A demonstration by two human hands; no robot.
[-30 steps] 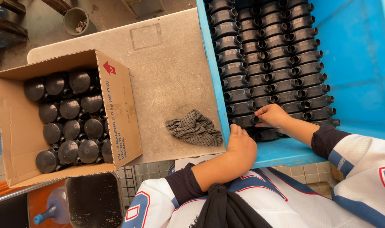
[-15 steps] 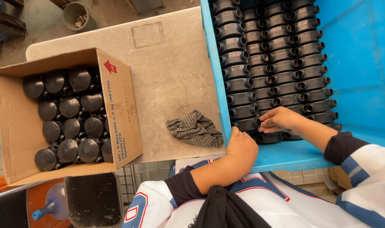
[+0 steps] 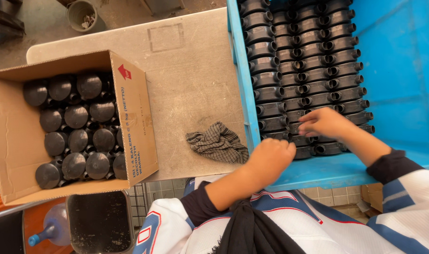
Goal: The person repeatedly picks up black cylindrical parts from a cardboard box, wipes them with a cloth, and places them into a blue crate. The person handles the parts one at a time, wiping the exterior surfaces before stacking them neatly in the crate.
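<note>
Worn grey table [image 3: 186, 70] mid-frame, blue crate [image 3: 397, 70] at right full of black pipe fittings [image 3: 303, 70]. Right hand [image 3: 325, 123] rests on the lower rows, fingers loosely curled; left hand [image 3: 269, 157] fisted at the crate's edge, can't tell if it's holding anything.

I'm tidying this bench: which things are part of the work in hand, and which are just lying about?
In use: black plastic fittings, blue crate, left hand, right hand.
Lying about: checked rag, cardboard box of black caps, grey bucket.

Right hand [image 3: 325, 123] blurred; hides black fittings [image 3: 299, 70].
</note>
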